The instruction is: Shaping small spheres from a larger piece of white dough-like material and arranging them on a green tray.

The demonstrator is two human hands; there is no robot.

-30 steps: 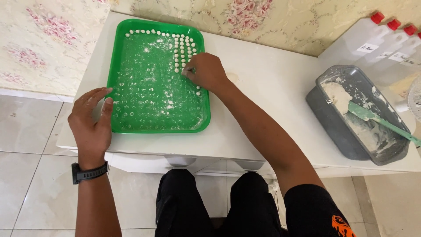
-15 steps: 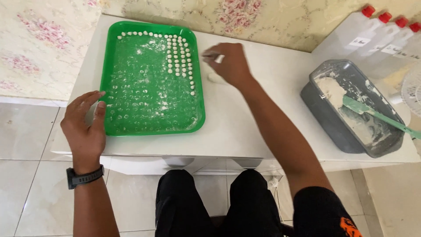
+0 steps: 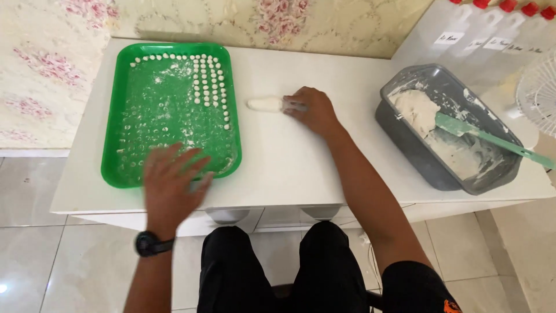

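Floral wallpaper backs a white table (image 3: 301, 168) that you sit at, knees under its front edge, tiled floor on either side.

On the table's left lies a green tray (image 3: 113, 116), dusted with flour. Small white dough balls (image 3: 209, 81) stand in it: one row along the far edge, and several neat columns down the far right part. Most of the tray shows only floury marks and no balls, so by this view the filling looks well under half done.

Your right hand (image 3: 313, 110) rests on the table just right of the tray, fingers bent over the end of a short white roll of dough (image 3: 265, 104). The roll lies on the table between the tray and your hand, touching your fingertips; how firmly you grip it cannot be told.

Your left hand (image 3: 172, 182) is blurred, fingers spread wide and holding nothing, over the tray's near right corner. A dark watch (image 3: 152, 243) sits on that wrist.

At the table's right stands a grey rectangular tub (image 3: 405, 136), with a good mass of white dough (image 3: 417, 110) in it and a green spatula (image 3: 480, 136) lying across, its handle past the rim. Much dough appears left to portion.
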